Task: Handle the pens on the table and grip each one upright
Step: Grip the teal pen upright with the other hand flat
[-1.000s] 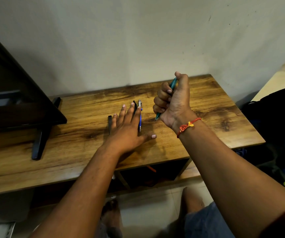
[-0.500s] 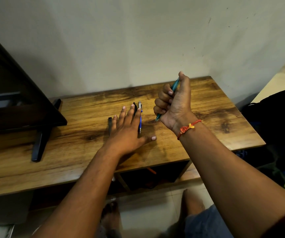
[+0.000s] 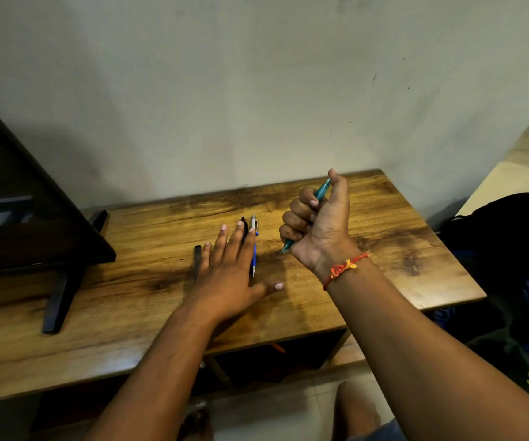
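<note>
My right hand (image 3: 317, 222) grips a teal pen (image 3: 322, 190) in a fist above the wooden table (image 3: 384, 249); the pen stands nearly upright, its tip poking out below the fist and its top by the thumb. My left hand (image 3: 228, 275) lies flat on the table with fingers straight and spread. A blue and silver pen (image 3: 253, 246) lies beside its index finger. A black pen (image 3: 244, 226) shows between two fingers, mostly hidden. Another black pen (image 3: 197, 259) lies by the little finger.
A dark monitor (image 3: 27, 218) on a black stand (image 3: 62, 297) occupies the table's left side. The wall rises right behind the table. A black bag (image 3: 511, 243) sits to the right of the table. An open shelf lies under the tabletop.
The hands hold nearly the same pose. The right fist with the teal pen has shifted very slightly; the left hand stays flat on the pens.
</note>
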